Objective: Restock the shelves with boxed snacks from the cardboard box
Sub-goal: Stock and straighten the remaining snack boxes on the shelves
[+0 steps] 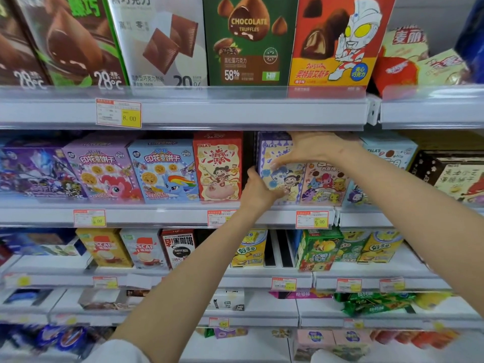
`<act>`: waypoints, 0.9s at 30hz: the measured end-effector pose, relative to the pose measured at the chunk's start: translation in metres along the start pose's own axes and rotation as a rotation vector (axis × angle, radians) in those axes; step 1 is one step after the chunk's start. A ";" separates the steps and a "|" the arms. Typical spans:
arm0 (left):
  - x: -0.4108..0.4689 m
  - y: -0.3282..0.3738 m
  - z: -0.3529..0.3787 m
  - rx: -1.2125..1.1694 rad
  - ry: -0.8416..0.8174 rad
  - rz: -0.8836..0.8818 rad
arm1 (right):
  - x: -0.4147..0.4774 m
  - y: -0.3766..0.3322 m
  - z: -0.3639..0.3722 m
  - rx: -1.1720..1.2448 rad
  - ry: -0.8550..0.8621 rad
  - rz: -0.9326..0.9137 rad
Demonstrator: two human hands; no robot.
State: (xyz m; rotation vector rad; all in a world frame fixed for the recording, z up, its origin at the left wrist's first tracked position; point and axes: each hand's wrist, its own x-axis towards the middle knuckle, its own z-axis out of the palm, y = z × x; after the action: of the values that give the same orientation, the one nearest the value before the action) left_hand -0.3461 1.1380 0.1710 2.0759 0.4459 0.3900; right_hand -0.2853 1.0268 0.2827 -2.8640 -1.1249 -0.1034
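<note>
On the middle shelf (pixel 157 216), right of centre, I hold a purple box (pixel 281 176) of snacks with both hands. My left hand (pixel 258 188) grips its lower left corner, thumb up along the left edge and the heel of the hand against the front face. My right hand (pixel 311 150) lies over the top of it, fingers curled down across the upper front so that the fingertips (pixel 275 165) rest on the artwork. The purple box stands upright at the front of the shelf, its face towards me, its base behind the clear rail. Just beside it on the right stands a pink box (pixel 324 183); I cannot tell whether the two touch. To the left a dark gap separates it from a red box (pixel 218 166). Below the purple box, on the shelf edge, hangs a price tag (pixel 312 219) reading 6.00. Both my forearms reach up from the near bottom of the view, crossing in front of the lower shelves.
</note>
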 end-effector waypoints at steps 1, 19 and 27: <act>0.000 0.001 0.000 -0.017 -0.008 -0.010 | -0.001 -0.001 -0.002 0.044 -0.058 -0.004; 0.012 0.008 -0.006 -0.264 -0.047 -0.127 | -0.001 -0.001 -0.001 -0.011 -0.006 0.044; 0.005 0.009 -0.007 -0.273 -0.016 -0.102 | -0.007 -0.008 -0.005 -0.010 0.033 0.099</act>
State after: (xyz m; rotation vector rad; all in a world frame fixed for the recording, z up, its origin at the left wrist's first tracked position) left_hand -0.3434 1.1415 0.1829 1.7837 0.4604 0.3525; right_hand -0.2959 1.0279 0.2877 -2.9091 -0.9773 -0.1506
